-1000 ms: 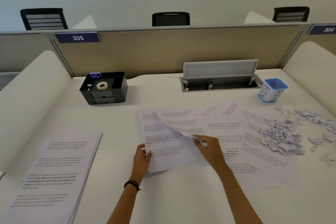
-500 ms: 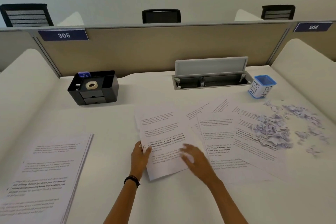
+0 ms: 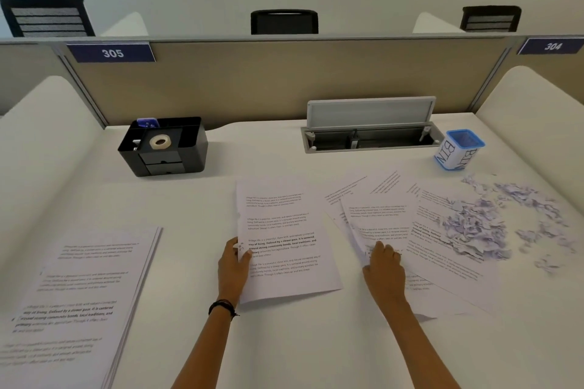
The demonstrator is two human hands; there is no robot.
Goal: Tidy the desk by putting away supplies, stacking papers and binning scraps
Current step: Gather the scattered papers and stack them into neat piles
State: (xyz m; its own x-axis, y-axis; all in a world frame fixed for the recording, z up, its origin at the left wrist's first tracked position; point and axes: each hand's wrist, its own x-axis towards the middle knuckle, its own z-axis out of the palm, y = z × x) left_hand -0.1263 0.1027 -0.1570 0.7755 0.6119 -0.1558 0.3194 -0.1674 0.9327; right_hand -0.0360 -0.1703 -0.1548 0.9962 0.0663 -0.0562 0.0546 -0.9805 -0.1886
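While the left hand (image 3: 234,265) pinches the centre sheets (image 3: 284,246) at their left edge | right hand (image 3: 384,265), fingers curled, grips loose sheets (image 3: 379,218) | paper likely light, limp, slippery: lift by an edge.

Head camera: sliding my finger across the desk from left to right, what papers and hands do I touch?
Paper stack → left hand → single sheet → right hand → torn scraps.

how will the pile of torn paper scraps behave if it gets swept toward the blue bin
The scraps look small and loose, so they would probably scatter rather than move as one clump. Many lie on a printed sheet, so pushing may drag that sheet too. Being thin paper, they are likely very light.
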